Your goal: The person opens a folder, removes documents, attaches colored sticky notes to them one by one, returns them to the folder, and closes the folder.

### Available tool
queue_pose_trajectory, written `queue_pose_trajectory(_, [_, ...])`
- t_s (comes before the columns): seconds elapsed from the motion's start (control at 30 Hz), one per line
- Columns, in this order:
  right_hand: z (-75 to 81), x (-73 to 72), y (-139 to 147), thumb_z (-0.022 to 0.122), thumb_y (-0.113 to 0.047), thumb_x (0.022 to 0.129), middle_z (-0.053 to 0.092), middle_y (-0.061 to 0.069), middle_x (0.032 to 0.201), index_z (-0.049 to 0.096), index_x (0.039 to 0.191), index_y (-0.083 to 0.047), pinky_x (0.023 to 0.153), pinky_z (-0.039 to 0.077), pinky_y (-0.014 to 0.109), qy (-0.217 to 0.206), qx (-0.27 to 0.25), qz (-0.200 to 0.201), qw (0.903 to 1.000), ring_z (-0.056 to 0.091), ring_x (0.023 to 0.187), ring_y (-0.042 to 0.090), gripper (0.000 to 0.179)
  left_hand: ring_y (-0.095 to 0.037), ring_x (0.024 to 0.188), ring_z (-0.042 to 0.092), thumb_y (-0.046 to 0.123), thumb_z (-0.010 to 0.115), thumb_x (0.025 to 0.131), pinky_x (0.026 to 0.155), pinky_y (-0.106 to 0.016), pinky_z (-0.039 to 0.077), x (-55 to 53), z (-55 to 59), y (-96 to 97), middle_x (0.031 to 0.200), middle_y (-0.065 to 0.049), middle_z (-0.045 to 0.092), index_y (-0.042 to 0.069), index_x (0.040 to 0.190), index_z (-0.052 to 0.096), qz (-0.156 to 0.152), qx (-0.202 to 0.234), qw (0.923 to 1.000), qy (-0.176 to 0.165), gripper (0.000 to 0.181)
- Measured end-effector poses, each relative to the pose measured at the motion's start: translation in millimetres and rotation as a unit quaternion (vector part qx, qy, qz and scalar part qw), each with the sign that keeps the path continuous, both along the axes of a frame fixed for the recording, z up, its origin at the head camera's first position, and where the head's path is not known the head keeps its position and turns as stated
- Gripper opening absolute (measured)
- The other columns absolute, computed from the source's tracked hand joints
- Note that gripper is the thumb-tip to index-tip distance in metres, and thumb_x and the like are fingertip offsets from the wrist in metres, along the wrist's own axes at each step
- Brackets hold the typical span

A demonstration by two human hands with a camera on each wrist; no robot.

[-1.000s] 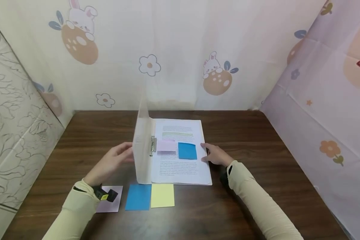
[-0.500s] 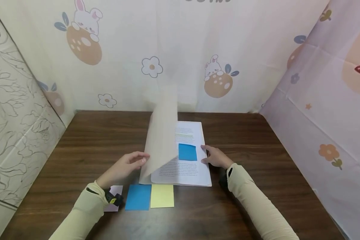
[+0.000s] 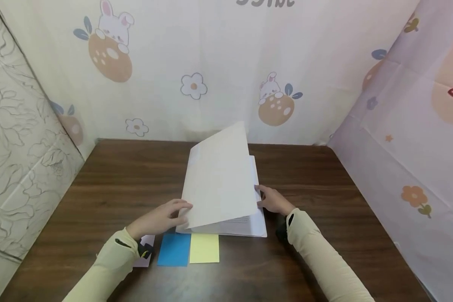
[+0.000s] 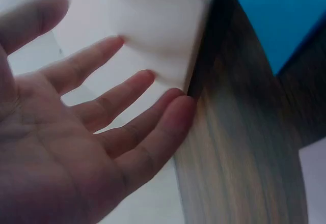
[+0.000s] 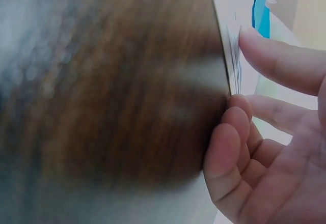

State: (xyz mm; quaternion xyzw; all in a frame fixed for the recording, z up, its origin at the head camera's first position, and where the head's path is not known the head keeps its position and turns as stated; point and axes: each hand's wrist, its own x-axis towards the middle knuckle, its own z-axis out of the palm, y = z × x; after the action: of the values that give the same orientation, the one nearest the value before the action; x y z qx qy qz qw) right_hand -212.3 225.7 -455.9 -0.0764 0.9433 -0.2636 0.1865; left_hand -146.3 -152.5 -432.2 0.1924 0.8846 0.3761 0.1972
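A white document folder lies on the table, its cover point(image 3: 219, 180) swung over the pages and its right side still raised at a slant. Printed pages point(image 3: 257, 226) show along the lower right; the sticky notes on them are hidden in the head view. My left hand point(image 3: 158, 218) has its fingers spread, tips touching the cover near the spine; the left wrist view shows these straight fingers against the white folder point(image 4: 168, 35). At the opposite edge rests my right hand point(image 3: 274, 200), its thumb on the paper stack point(image 5: 232, 56) and its other fingers loosely bent along the side.
Below the folder lie a blue sticky pad point(image 3: 173, 250) and a yellow sticky pad point(image 3: 204, 248). A purple pad point(image 3: 149, 243) is partly covered by my left wrist. Dark wooden table point(image 3: 128, 167) surrounds the folder, with patterned curtains behind and at both sides.
The cover has swung from upright at the left over to the right, hiding the sticky notes on the page. My left hand has followed it rightward. My right hand has hardly moved.
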Motion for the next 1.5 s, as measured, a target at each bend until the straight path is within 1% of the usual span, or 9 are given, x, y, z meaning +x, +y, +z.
queue_pose_trajectory(0.07, [1.8,-1.7,0.8,0.066,-0.011,0.090,0.063,0.011,0.085,0.047,0.140,-0.002,0.061,0.044,0.030,0.005,0.000,0.005,1.0000,0.053,0.071,0.020,0.054,-0.044,0.134,0.042,0.038,0.060,0.094,0.099,-0.064,0.043,-0.3,-0.2,1.3,0.148,-0.018,0.043,0.015,0.140,0.052,-0.013,-0.038,0.9990,0.018,0.052])
queue_pose_trajectory(0.3, [1.8,-3.8,2.2,0.054,-0.001,0.090,0.060,0.010,0.080,0.046,0.139,0.001,0.057,0.042,0.029,0.002,-0.001,0.018,0.9998,0.050,0.066,0.018,0.050,-0.042,0.133,0.043,0.034,0.064,0.093,0.099,-0.064,0.043,-2.5,-6.3,8.0,0.146,-0.018,0.045,0.017,0.134,0.058,-0.010,-0.084,0.9950,0.054,0.046])
queue_pose_trajectory(0.6, [1.0,-3.3,1.7,0.060,-0.007,0.090,0.063,0.015,0.093,0.043,0.142,0.002,0.064,0.043,0.031,-0.001,0.003,0.011,0.9999,0.052,0.073,0.021,0.055,-0.041,0.141,0.034,0.022,0.068,0.090,0.107,-0.063,0.035,-14.2,-11.0,17.8,0.152,-0.017,0.041,0.020,0.116,0.065,0.006,-0.090,0.9935,0.070,0.026])
queue_pose_trajectory(0.8, [2.5,-5.1,4.9,0.056,-0.006,0.092,0.064,0.020,0.102,0.039,0.144,0.004,0.067,0.046,0.032,-0.008,0.001,0.003,1.0000,0.055,0.076,0.021,0.055,-0.036,0.124,0.051,0.018,0.077,0.082,0.103,-0.053,0.045,-24.7,-6.3,29.8,0.134,-0.017,0.056,0.010,0.130,0.060,-0.016,-0.156,0.9776,0.140,0.051])
queue_pose_trajectory(1.0, [4.5,-4.9,8.3,0.042,-0.010,0.102,0.060,0.014,0.081,0.042,0.143,0.002,0.056,0.046,0.030,-0.028,-0.062,-0.038,0.9969,0.052,0.058,0.019,0.042,-0.029,0.110,0.054,0.023,0.081,0.079,0.091,-0.046,0.052,-31.5,-6.9,35.8,0.125,-0.014,0.057,0.014,0.132,0.061,-0.012,-0.191,0.9729,0.130,0.058])
queue_pose_trajectory(1.1, [6.3,-4.0,9.6,0.041,-0.018,0.104,0.062,0.017,0.096,0.044,0.142,0.002,0.065,0.049,0.034,-0.003,-0.052,-0.047,0.9975,0.059,0.073,0.023,0.042,-0.027,0.105,0.053,0.024,0.084,0.075,0.086,-0.044,0.054,-34.5,-7.7,39.3,0.121,-0.014,0.056,0.016,0.131,0.062,0.004,-0.184,0.9762,0.115,0.061])
queue_pose_trajectory(1.2, [9.9,-2.8,6.1,0.052,-0.030,0.101,0.057,0.023,0.119,0.041,0.144,0.000,0.081,0.050,0.043,0.023,-0.019,-0.038,0.9988,0.060,0.099,0.032,0.053,-0.028,0.103,0.051,0.026,0.087,0.072,0.084,-0.044,0.053,-38.7,-8.7,41.2,0.121,-0.015,0.053,0.016,0.134,0.060,0.013,-0.182,0.9766,0.113,0.069])
queue_pose_trajectory(1.37, [14.1,-0.1,-8.7,0.074,-0.048,0.081,0.033,0.029,0.147,0.034,0.151,-0.007,0.104,0.040,0.057,0.025,0.048,0.026,0.9982,0.040,0.133,0.043,0.090,-0.044,0.130,0.041,0.031,0.085,0.073,0.100,-0.061,0.043,-46.8,-11.3,41.1,0.146,-0.024,0.042,0.012,0.142,0.051,-0.014,-0.206,0.9692,0.134,0.079])
queue_pose_trajectory(1.5, [13.6,-0.7,-17.8,0.078,-0.055,0.073,0.019,0.031,0.156,0.030,0.153,-0.010,0.110,0.031,0.061,0.008,0.094,0.072,0.9930,0.023,0.144,0.048,0.104,-0.049,0.144,0.024,0.033,0.081,0.078,0.106,-0.069,0.032,-55.1,-12.7,43.9,0.157,-0.026,0.027,0.010,0.146,0.045,-0.032,-0.213,0.9686,0.124,0.080])
